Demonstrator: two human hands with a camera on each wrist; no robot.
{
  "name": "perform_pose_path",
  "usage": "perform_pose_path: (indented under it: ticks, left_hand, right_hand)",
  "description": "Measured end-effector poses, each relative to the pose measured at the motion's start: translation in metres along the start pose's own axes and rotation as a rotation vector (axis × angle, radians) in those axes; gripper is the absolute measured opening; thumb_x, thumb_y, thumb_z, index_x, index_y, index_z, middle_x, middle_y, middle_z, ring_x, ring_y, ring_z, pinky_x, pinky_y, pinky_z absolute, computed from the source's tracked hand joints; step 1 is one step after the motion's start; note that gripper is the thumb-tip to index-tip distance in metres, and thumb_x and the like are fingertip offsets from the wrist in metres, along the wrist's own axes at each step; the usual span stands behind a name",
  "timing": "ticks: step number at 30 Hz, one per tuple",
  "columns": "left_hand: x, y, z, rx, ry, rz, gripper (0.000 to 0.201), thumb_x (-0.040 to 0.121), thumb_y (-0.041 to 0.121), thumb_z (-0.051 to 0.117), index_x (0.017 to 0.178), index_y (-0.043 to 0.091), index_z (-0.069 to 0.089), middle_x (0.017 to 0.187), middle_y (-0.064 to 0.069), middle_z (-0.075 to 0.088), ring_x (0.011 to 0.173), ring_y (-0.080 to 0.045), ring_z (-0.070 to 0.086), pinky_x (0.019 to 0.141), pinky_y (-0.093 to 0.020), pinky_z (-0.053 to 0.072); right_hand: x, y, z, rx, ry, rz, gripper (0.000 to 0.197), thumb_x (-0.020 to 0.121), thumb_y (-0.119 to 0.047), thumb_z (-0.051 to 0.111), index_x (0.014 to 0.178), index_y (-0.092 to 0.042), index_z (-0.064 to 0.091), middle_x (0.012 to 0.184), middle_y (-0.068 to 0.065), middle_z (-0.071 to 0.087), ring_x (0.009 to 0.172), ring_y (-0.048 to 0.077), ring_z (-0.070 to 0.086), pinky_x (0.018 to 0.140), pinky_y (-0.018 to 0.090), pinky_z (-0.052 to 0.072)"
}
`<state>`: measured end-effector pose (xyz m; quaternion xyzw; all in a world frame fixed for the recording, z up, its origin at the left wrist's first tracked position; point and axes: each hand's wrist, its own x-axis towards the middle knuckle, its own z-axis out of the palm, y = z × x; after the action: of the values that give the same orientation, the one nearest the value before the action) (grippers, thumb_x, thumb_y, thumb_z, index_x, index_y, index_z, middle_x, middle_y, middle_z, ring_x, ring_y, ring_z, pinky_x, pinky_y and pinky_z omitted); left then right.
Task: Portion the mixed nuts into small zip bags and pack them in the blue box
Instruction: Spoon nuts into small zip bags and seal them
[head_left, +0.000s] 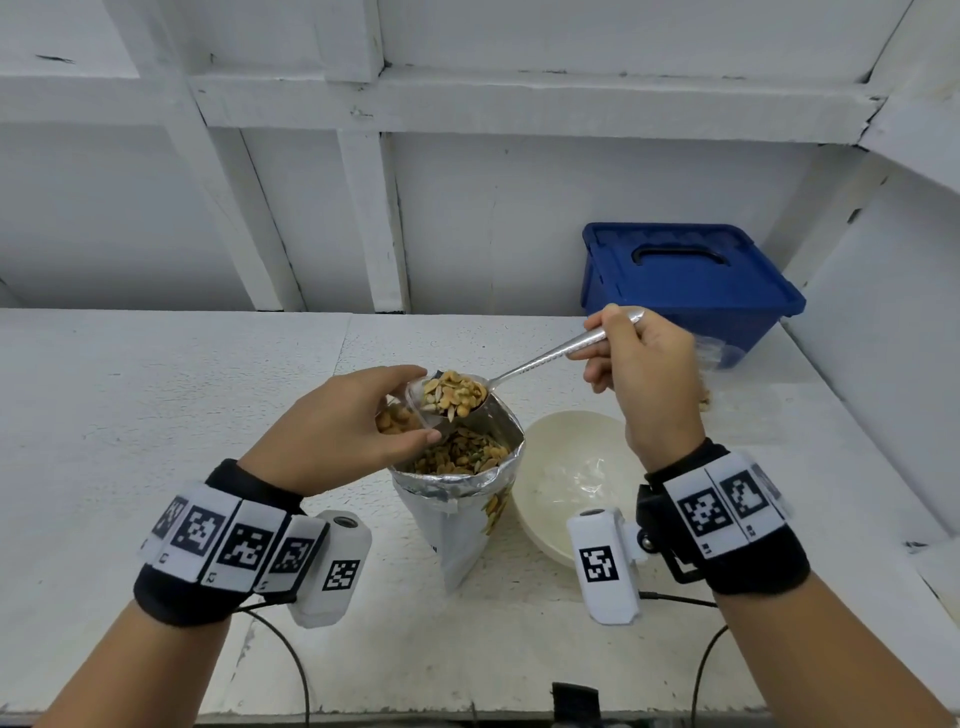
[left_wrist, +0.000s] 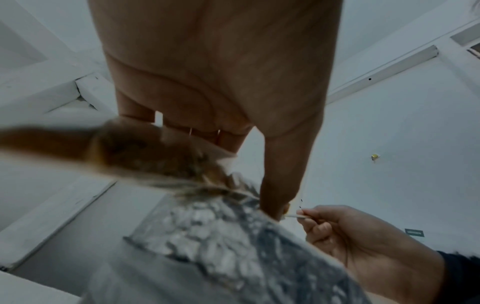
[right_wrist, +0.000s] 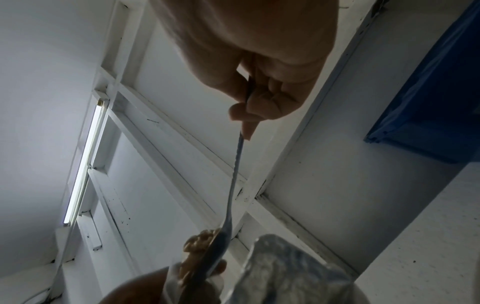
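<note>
Spoon (head_left: 524, 368) handle toward right hand (head_left: 644, 374)

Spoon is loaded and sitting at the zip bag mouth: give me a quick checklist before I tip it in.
1. Spoon grip: right hand holds the handle near its end. Ok.
2. Load: nuts heaped on the bowl of the spoon, level enough to stay put. Ok.
3. Zip bag held by left hand, mouth facing the spoon. Ok.
4. Mouth open wide enough for the whole heap: cannot tell.
5. Spill catch: foil bag stands open directly below. Ok.
6. Blue box ready for packing: lid on. Not ok.
</note>
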<state>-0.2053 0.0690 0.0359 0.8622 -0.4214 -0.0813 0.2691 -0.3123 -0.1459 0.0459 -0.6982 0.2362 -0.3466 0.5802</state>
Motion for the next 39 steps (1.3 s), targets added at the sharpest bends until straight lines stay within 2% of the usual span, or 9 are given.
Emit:
perform_pose_path:
  ticks: [11, 17, 19, 21, 26, 29, 32, 35, 39]
  left_hand:
    - [0.002, 0.004, 0.007, -0.12, 0.073, 0.009, 0.088, 0.057, 0.073, 0.047, 0.131, 0.025, 0.05, 0.111, 0.017, 0.053, 0.097, -0.003, 0.052, 0.075, -0.004, 0.038]
    - [-0.001, 0.001, 0.008, -0.202, 0.119, 0.005, 0.077, 0.063, 0.07, 0.059, 0.125, 0.026, 0.053, 0.1, 0.025, 0.057, 0.089, 0.011, 0.055, 0.065, -0.003, 0.043]
    - [-0.001, 0.003, 0.009, -0.218, 0.128, -0.002, 0.063, 0.072, 0.054, 0.071, 0.124, 0.023, 0.053, 0.096, 0.026, 0.054, 0.076, 0.014, 0.055, 0.054, -0.005, 0.043]
    - [-0.001, 0.004, 0.009, -0.222, 0.127, -0.014, 0.054, 0.076, 0.034, 0.072, 0.124, 0.02, 0.052, 0.094, 0.023, 0.053, 0.064, 0.017, 0.053, 0.048, -0.005, 0.04]
    - [-0.003, 0.002, 0.009, -0.236, 0.115, -0.026, 0.051, 0.078, 0.028, 0.071, 0.124, 0.017, 0.053, 0.093, 0.018, 0.056, 0.058, 0.019, 0.052, 0.047, -0.005, 0.039]
    - [-0.004, 0.001, 0.007, -0.259, 0.094, -0.045, 0.05, 0.078, 0.029, 0.07, 0.125, 0.02, 0.053, 0.098, 0.006, 0.06, 0.057, 0.012, 0.056, 0.041, -0.011, 0.041]
    - [-0.005, 0.0, 0.005, -0.271, 0.08, -0.061, 0.048, 0.078, 0.034, 0.069, 0.122, 0.03, 0.051, 0.104, -0.002, 0.061, 0.048, -0.006, 0.059, 0.039, -0.023, 0.047]
    - [-0.006, -0.001, 0.004, -0.259, 0.083, -0.076, 0.045, 0.076, 0.039, 0.067, 0.118, 0.035, 0.05, 0.103, -0.001, 0.062, 0.044, -0.016, 0.057, 0.043, -0.031, 0.051]
    - [-0.007, -0.004, 0.002, -0.242, 0.129, -0.081, 0.047, 0.071, 0.05, 0.062, 0.114, 0.037, 0.05, 0.103, 0.003, 0.063, 0.056, -0.021, 0.062, 0.051, -0.026, 0.05]
  right_hand:
    - [-0.008, -0.017, 0.023, -0.093, -0.102, -0.184, 0.022, 0.098, -0.015, 0.043, 0.084, -0.01, 0.06, 0.061, 0.0, 0.062, 0.046, 0.002, 0.054, 0.05, 0.018, 0.045]
    - [-0.01, -0.023, 0.017, -0.106, -0.104, -0.341, 0.018, 0.098, -0.017, 0.043, 0.089, -0.012, 0.059, 0.067, -0.004, 0.062, 0.051, 0.002, 0.056, 0.053, 0.017, 0.046]
    - [-0.01, -0.025, 0.013, -0.11, -0.096, -0.42, 0.017, 0.098, -0.017, 0.044, 0.091, -0.011, 0.059, 0.066, -0.006, 0.06, 0.052, 0.001, 0.055, 0.054, 0.017, 0.047]
    - [-0.009, -0.027, 0.009, -0.115, -0.093, -0.488, 0.018, 0.097, -0.021, 0.044, 0.092, -0.011, 0.059, 0.064, -0.007, 0.058, 0.053, 0.001, 0.056, 0.055, 0.018, 0.047]
    - [-0.008, -0.029, -0.001, -0.084, -0.039, -0.556, 0.023, 0.095, -0.027, 0.041, 0.093, -0.013, 0.058, 0.062, -0.005, 0.058, 0.053, 0.002, 0.057, 0.055, 0.016, 0.047]
    - [-0.007, -0.027, -0.005, -0.058, 0.003, -0.54, 0.024, 0.094, -0.027, 0.041, 0.091, -0.011, 0.058, 0.061, -0.004, 0.058, 0.052, 0.003, 0.057, 0.055, 0.018, 0.047]
    - [-0.006, -0.023, -0.007, -0.068, 0.032, -0.528, 0.025, 0.093, -0.03, 0.041, 0.089, -0.013, 0.057, 0.06, -0.006, 0.057, 0.051, 0.003, 0.056, 0.054, 0.019, 0.046]
    - [-0.008, -0.02, -0.009, -0.096, 0.042, -0.531, 0.022, 0.094, -0.03, 0.041, 0.087, -0.016, 0.057, 0.057, -0.002, 0.056, 0.049, 0.006, 0.054, 0.052, 0.031, 0.049]
    - [-0.015, -0.016, -0.008, -0.196, -0.02, -0.555, 0.019, 0.095, -0.025, 0.041, 0.089, -0.015, 0.057, 0.059, -0.006, 0.057, 0.049, 0.015, 0.055, 0.048, 0.036, 0.047]
